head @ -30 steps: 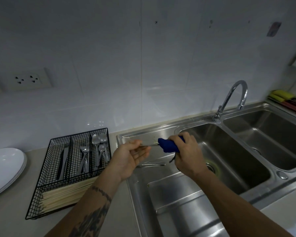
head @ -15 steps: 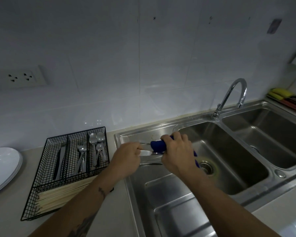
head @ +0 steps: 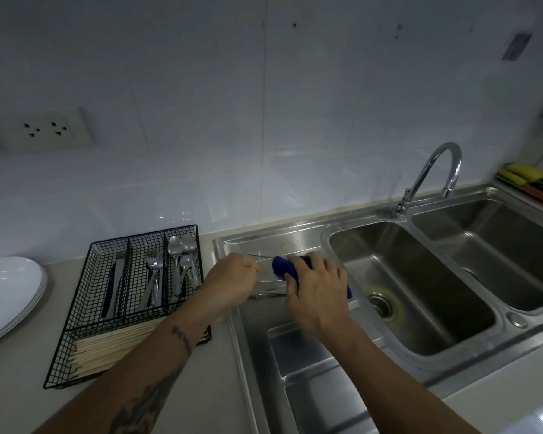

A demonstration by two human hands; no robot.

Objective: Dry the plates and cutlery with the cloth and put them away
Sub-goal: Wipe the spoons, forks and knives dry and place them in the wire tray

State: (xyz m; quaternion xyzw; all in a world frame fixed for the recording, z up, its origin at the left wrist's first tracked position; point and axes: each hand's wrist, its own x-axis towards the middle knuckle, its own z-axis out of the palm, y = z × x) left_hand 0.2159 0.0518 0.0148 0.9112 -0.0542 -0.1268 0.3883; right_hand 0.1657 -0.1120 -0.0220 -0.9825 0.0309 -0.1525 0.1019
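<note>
A blue cloth (head: pixel 282 268) is gripped in the right hand (head: pixel 317 288), fingers curled over it, above the draining board of the steel sink (head: pixel 295 355). A piece of cutlery (head: pixel 265 267) is pinched at one end by the left hand (head: pixel 229 285), fist closed round it; its other end is wrapped inside the cloth (type of cutlery cannot be told, motion blur). More metal cutlery (head: pixel 268 292) is seen lying on the draining board just below the hands, partly hidden.

A black wire caddy (head: pixel 82 308) is set on the counter (head: pixel 207 386) left of the sink. Knives (head: pixel 115 283), forks (head: pixel 153 283) and spoons (head: pixel 182 264) are sorted in its three rear compartments; chopsticks (head: pixel 113 346) are laid in the front one. White plates (head: pixel 8 292) are stacked at the far left edge, well apart from the hands.

A curved tap (head: pixel 433 173) is mounted between the two basins. A double socket (head: pixel 44 128) is fixed on the tiled wall.
</note>
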